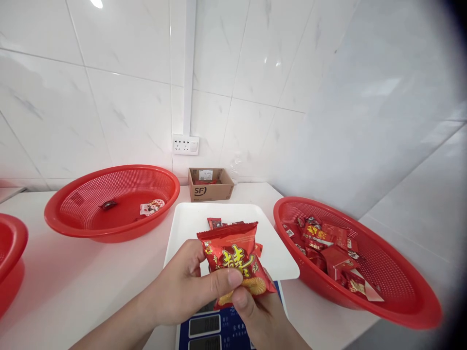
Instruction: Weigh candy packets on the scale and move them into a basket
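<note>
Head camera was all I had from my desk. What could you make out of the hands?

The left hand (182,289) pinched a red packet (233,250), thumb flat across its front, fingers mostly lost behind it. The right hand (268,321) pinched its lower part, thumb in front; I couldn't see the other fingertips.

And where was the packet?

Held up before the scale's white tray (184,221), printed face toward me. It covered much of what lay there; I caught only bits of some smaller packets (214,222).

Did you get a reading?

No. The hands blocked part of the blue panel (229,335), the view's lower edge cut it off, and the digits looked too faint.

The rest?

The right basket (412,311) held a heap of red packs (328,243), overlapping too much to count. A cardboard box (219,193) stood behind the tray, a clear bottle (235,167) barely showing beside it. The left basket (54,218) contained a dark wrapper (108,205). A third basket (16,238) was cut off at my left.
</note>
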The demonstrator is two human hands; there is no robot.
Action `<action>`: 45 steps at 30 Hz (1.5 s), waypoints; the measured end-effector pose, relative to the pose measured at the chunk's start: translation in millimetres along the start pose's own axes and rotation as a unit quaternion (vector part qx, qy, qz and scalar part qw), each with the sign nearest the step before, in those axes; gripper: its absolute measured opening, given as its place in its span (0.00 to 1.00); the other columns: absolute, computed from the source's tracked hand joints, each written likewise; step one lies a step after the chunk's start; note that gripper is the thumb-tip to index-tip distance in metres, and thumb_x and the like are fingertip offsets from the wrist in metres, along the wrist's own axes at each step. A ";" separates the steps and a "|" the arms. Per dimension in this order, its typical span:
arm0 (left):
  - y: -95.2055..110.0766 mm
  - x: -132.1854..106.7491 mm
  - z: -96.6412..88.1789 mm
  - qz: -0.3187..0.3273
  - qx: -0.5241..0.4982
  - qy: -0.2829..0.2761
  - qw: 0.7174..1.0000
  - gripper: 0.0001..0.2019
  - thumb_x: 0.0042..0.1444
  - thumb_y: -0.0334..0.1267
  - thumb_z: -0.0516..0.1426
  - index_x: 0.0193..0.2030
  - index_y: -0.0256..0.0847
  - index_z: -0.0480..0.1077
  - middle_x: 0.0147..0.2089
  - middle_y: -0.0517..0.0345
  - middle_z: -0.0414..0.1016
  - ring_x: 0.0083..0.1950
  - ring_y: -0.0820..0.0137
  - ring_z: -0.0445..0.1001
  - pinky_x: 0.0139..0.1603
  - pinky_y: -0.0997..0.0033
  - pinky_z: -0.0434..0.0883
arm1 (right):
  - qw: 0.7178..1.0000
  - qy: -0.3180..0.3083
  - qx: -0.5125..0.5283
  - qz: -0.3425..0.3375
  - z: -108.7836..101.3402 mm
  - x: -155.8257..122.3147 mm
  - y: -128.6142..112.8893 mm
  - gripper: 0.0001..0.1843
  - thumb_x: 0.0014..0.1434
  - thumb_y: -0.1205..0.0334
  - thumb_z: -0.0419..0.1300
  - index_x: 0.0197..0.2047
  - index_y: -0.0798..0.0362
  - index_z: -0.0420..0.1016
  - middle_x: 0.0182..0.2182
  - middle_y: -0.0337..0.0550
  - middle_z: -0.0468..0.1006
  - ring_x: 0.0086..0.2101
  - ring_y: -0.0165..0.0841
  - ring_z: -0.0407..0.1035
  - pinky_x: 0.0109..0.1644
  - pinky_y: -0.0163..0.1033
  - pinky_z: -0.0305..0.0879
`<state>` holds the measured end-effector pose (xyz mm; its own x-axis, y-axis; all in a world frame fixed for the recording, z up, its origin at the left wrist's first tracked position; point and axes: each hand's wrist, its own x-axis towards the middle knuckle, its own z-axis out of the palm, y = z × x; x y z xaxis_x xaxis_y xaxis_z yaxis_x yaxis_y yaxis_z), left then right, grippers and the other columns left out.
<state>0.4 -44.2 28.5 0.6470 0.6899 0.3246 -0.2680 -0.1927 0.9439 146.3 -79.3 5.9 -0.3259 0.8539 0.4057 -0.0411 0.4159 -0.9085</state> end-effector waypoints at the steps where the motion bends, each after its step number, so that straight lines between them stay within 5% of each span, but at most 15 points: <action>1: 0.3 -0.2 0.4 0.001 -0.002 -0.001 1.000 0.09 0.59 0.40 0.56 0.42 0.42 0.75 0.37 0.59 0.76 0.38 0.71 0.71 0.39 0.77 0.67 | 1.000 -0.004 0.008 0.002 -0.1 -0.4 0.6 0.21 0.59 0.42 0.52 0.48 0.42 0.73 0.39 0.39 0.78 0.38 0.37 0.72 0.43 0.39 0.70; 9: 1.0 -1.1 1.7 0.004 -0.009 -0.009 1.000 0.11 0.59 0.41 0.55 0.43 0.40 0.76 0.37 0.56 0.76 0.40 0.68 0.72 0.40 0.73 0.68 | 0.998 -0.008 0.053 0.017 2.8 0.9 -2.7 0.22 0.57 0.41 0.54 0.48 0.43 0.74 0.39 0.41 0.78 0.38 0.37 0.71 0.45 0.40 0.68; 19: 2.7 -0.8 -2.8 -0.023 -0.067 -0.022 0.997 0.12 0.58 0.41 0.57 0.46 0.40 0.74 0.38 0.53 0.76 0.38 0.65 0.74 0.41 0.66 0.70 | 0.995 0.044 0.061 0.069 -19.6 -8.7 10.2 0.37 0.46 0.25 0.50 0.28 0.54 0.74 0.21 0.41 0.69 0.22 0.30 0.61 0.24 0.35 0.59; 25: 3.4 2.3 -4.1 -0.008 0.025 -0.021 0.999 0.16 0.56 0.47 0.57 0.46 0.40 0.74 0.42 0.54 0.76 0.43 0.65 0.71 0.46 0.67 0.68 | 0.981 0.148 -0.066 0.110 -9.7 -1.2 -15.4 0.28 0.51 0.33 0.55 0.30 0.52 0.77 0.24 0.44 0.75 0.27 0.35 0.68 0.30 0.37 0.67; 31: -1.2 1.6 -4.1 -0.028 0.109 -0.010 0.994 0.27 0.54 0.59 0.53 0.46 0.37 0.72 0.40 0.52 0.73 0.37 0.66 0.68 0.38 0.70 0.66 | 0.962 0.217 -0.121 0.116 -6.8 -4.6 -11.0 0.24 0.54 0.40 0.55 0.33 0.54 0.78 0.22 0.43 0.75 0.29 0.36 0.70 0.35 0.38 0.69; 38: -1.4 2.7 2.1 -0.075 0.121 -0.004 0.990 0.20 0.56 0.54 0.54 0.36 0.36 0.72 0.32 0.56 0.70 0.36 0.67 0.65 0.39 0.70 0.65 | 0.962 0.242 -0.113 0.060 -4.3 -1.1 -7.8 0.24 0.55 0.39 0.55 0.33 0.52 0.78 0.26 0.43 0.78 0.31 0.38 0.72 0.37 0.39 0.71; 45: 0.9 4.3 3.0 -0.078 0.057 -0.023 0.995 0.18 0.56 0.52 0.55 0.39 0.36 0.71 0.35 0.56 0.68 0.37 0.68 0.64 0.40 0.70 0.63 | 0.967 0.220 -0.118 0.055 -5.9 -1.5 -5.0 0.25 0.55 0.38 0.53 0.29 0.52 0.76 0.21 0.41 0.75 0.27 0.36 0.71 0.35 0.37 0.70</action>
<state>5.1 -43.5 31.0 0.7070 0.6858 0.1727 -0.0797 -0.1654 0.9830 152.6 -80.8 10.4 0.1202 0.9261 0.3576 0.2041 0.3295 -0.9218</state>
